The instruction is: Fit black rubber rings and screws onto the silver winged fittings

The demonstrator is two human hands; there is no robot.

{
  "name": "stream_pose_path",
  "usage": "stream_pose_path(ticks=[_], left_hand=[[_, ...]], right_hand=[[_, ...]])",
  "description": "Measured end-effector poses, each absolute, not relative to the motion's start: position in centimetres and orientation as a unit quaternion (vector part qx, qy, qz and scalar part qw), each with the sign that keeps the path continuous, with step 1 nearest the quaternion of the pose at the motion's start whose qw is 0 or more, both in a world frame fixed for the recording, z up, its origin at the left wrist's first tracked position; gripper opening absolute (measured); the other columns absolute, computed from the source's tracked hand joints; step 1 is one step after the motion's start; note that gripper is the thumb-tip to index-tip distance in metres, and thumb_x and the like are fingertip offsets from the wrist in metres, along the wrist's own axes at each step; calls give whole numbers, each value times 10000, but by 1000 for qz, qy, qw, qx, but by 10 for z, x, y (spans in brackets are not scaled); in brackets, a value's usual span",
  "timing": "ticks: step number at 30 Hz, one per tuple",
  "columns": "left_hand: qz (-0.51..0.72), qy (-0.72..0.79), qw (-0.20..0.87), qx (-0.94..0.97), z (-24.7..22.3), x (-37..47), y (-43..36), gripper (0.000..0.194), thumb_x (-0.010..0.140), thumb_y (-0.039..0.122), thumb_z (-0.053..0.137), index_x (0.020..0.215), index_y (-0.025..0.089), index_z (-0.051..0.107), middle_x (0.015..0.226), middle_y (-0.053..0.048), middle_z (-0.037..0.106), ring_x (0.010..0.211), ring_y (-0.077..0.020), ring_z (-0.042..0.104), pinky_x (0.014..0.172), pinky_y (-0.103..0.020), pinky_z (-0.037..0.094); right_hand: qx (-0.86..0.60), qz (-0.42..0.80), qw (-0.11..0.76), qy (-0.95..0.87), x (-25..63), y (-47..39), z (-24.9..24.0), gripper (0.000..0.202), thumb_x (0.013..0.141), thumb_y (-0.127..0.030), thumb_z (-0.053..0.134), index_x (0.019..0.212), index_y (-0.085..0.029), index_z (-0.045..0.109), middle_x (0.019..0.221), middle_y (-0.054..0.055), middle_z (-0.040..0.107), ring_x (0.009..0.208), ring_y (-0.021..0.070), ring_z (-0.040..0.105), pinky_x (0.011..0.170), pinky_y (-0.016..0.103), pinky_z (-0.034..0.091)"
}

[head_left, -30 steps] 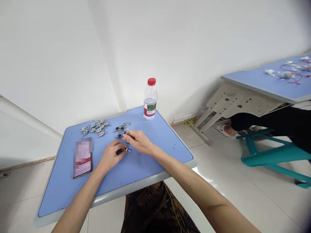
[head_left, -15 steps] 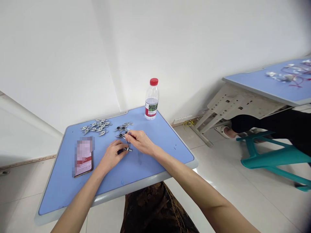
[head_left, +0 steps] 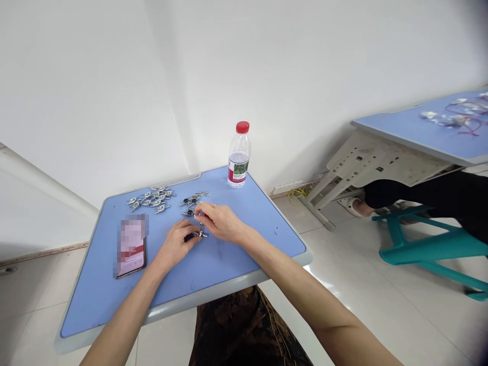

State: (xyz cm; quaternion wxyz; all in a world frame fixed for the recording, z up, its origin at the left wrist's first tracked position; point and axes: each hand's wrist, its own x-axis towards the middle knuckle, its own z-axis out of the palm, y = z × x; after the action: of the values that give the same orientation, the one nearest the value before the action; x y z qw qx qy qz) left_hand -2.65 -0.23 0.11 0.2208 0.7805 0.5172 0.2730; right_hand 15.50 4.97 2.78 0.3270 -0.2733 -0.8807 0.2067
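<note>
On the blue tabletop (head_left: 244, 254), my left hand (head_left: 179, 241) pinches a small silver metal part (head_left: 204, 235) and keeps it low against the surface. My right hand (head_left: 219, 221) is closed above it around a small screwdriver (head_left: 201, 225). Its thin shaft points down at the part, while the handle is mostly hidden by my fingers. Just beyond my hands lies a group of similar metal parts (head_left: 186, 201), some with black round pieces. Farther left is a pile of silver metal parts (head_left: 155, 197) without visible black pieces.
A phone (head_left: 133, 264) lies left of my left hand. A water bottle (head_left: 238, 170) with a red cap stands at the back right. To the right, a second table (head_left: 404, 127) holds wires and white pieces, with a person's leg (head_left: 419, 195) on a teal stool (head_left: 423, 249).
My right hand has turned slightly around the screwdriver, and its handle end, visible before, is now covered by my fingers. My left hand and the part stay in place.
</note>
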Motion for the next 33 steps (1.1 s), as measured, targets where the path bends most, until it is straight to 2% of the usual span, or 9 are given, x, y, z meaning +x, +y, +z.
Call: stream_pose_path(ticks=[3, 5, 8, 14, 20, 25, 27, 31, 33], left_hand=[[271, 520, 230, 777, 1, -27, -2, 137, 830, 232, 606, 925, 226, 705, 994, -51, 657, 960, -228, 575, 852, -375, 451], [274, 520, 233, 774, 1, -27, -2, 145, 823, 223, 612, 934, 229, 706, 1028, -51, 655, 986, -232, 570, 878, -387, 444], [279, 514, 233, 777, 1, -27, -1, 141, 820, 225, 614, 923, 232, 711, 1026, -51, 657, 987, -232, 570, 884, -391, 443], [273, 505, 231, 786, 1, -28, 0, 135, 821, 238, 613, 916, 226, 707, 920, -52, 658, 918, -225, 577, 835, -370, 453], [270, 496, 238, 791, -3, -29, 3, 110, 805, 232, 633, 888, 238, 706, 924, -39, 664, 893, -222, 590, 852, -371, 437], [264, 499, 248, 787, -2, -29, 3, 120, 799, 235, 645, 903, 234, 706, 936, -43, 661, 897, -227, 591, 865, -385, 417], [269, 498, 251, 785, -2, -29, 3, 119, 794, 230, 649, 895, 237, 710, 940, -44, 663, 893, -226, 595, 859, -380, 416], [271, 501, 250, 783, -5, -27, 5, 122, 785, 228, 659, 893, 239, 715, 917, -41, 669, 875, -227, 600, 858, -385, 405], [271, 509, 241, 781, -6, -25, 5, 122, 781, 221, 663, 890, 240, 715, 952, -44, 674, 904, -237, 597, 871, -399, 391]], right_hand=[[-234, 233, 364, -871, 153, 51, 25, 250, 929, -175, 402, 1161, -186, 495, 1026, 78, 638, 829, 153, 596, 720, 266, 455], [-213, 241, 381, -867, 151, 51, 23, 272, 934, -181, 398, 1185, -185, 504, 1021, 79, 650, 859, 157, 603, 757, 276, 472], [-209, 240, 384, -867, 151, 51, 24, 245, 946, -209, 388, 1120, -181, 559, 1006, 89, 661, 885, 168, 604, 782, 296, 485], [-180, 271, 358, -875, 158, 51, 32, 345, 946, -160, 322, 1239, -170, 504, 998, 88, 629, 923, 164, 581, 812, 315, 486], [-212, 272, 402, -848, 154, 55, 27, 227, 935, -197, 407, 1036, -184, 610, 895, 61, 635, 774, 144, 582, 714, 271, 477], [-251, 226, 411, -847, 155, 55, 24, 142, 911, -221, 473, 872, -182, 604, 801, 40, 626, 689, 133, 550, 645, 251, 444], [-253, 209, 389, -861, 157, 54, 26, 156, 923, -237, 450, 934, -182, 596, 815, 45, 630, 700, 143, 549, 652, 263, 443], [-220, 208, 347, -888, 161, 50, 33, 299, 954, -190, 338, 1197, -173, 511, 932, 78, 630, 828, 168, 568, 757, 303, 456], [-196, 215, 344, -893, 161, 50, 35, 322, 957, -171, 331, 1237, -173, 490, 894, 69, 635, 837, 168, 569, 782, 311, 453]])
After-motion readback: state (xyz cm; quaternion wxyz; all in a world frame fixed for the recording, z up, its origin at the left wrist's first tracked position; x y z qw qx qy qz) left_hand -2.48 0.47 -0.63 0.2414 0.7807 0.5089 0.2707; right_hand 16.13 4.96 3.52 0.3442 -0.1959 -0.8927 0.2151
